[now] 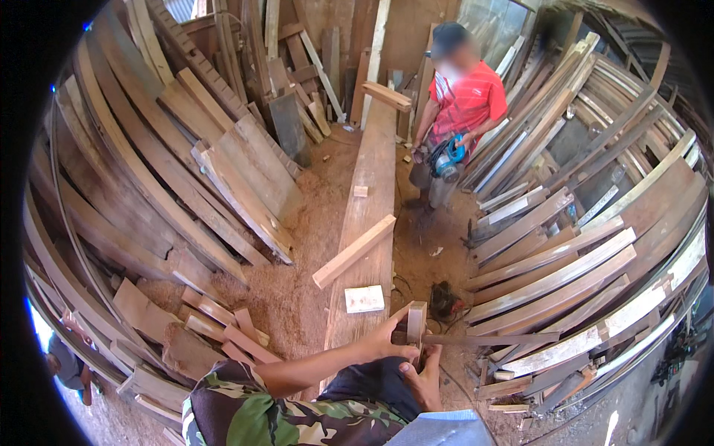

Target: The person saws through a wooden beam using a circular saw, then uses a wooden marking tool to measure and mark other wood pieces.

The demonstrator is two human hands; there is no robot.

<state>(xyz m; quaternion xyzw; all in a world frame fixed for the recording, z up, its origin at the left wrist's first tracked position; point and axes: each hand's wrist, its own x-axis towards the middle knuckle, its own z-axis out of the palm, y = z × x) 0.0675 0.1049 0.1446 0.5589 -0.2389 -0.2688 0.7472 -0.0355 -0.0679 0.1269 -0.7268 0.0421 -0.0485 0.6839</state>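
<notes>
Close to my body, my left hand grips a short wooden piece from its left side, fingers curled round it. My right hand is closed at its lower end, thumb upward. From there a long, narrow brown strip extends to the right; whether it is joined to the wooden piece I cannot tell. In front of me runs a long plank bench. On it lie a white rectangular piece with reddish marks, a squared wooden bar set diagonally, and a small wooden block.
Beyond the bench's right side, a person in a red shirt holds a blue power saw. A short beam crosses the far end. Boards lean at left, stacked timber at right. A dark machine sits on the sawdust-covered floor.
</notes>
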